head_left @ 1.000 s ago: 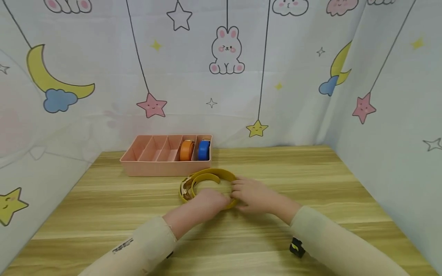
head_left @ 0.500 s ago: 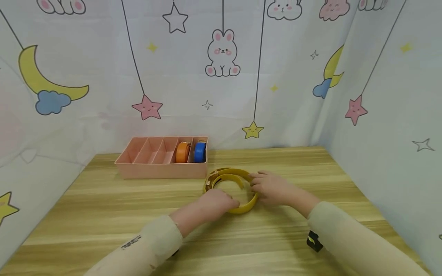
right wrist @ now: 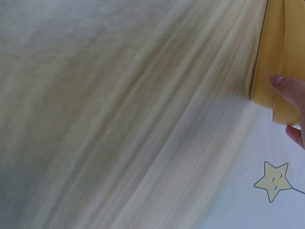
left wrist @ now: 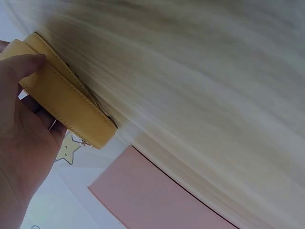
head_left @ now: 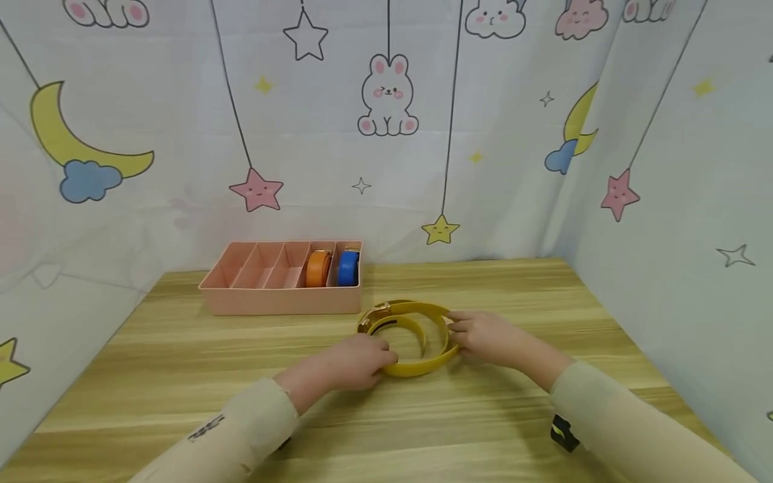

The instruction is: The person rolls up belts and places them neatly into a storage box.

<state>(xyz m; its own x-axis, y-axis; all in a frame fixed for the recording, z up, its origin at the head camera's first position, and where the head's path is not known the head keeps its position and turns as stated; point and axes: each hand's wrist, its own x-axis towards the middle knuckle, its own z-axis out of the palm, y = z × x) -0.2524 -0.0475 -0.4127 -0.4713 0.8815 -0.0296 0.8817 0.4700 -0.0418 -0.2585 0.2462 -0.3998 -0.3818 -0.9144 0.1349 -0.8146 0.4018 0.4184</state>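
Both my hands were on the yellow belt (head_left: 419, 368), which stood on edge on the bench (head_left: 459, 436) in a loose coil between them. My left hand (head_left: 359, 362) pinched the coil at its near left side, thumb flat on the outer face and fingers behind the band. My right hand (head_left: 492, 339) pinched the opposite side in the same way, so the two hands were well apart with the ring of leather spanning the gap. I judge that I gripped it from both sides because a slack coil springs wider when only one side is held; standing it on edge also let the turns sit one within another.

The gold buckle (head_left: 384, 308) lay on the far side of the ring, beyond my left hand, probably because it made the stiff part that the rest wound round. The inner end curled free inside the ring, touched by neither hand as far as I could tell.

Beyond my left hand, apart from the belt, sat the pink box (head_left: 280, 302). The orange belt (head_left: 317, 270) and the blue belt (head_left: 347, 268) stood rolled in its two rightmost compartments, one in each, the dividers seemingly there to stop the rolls loosening.
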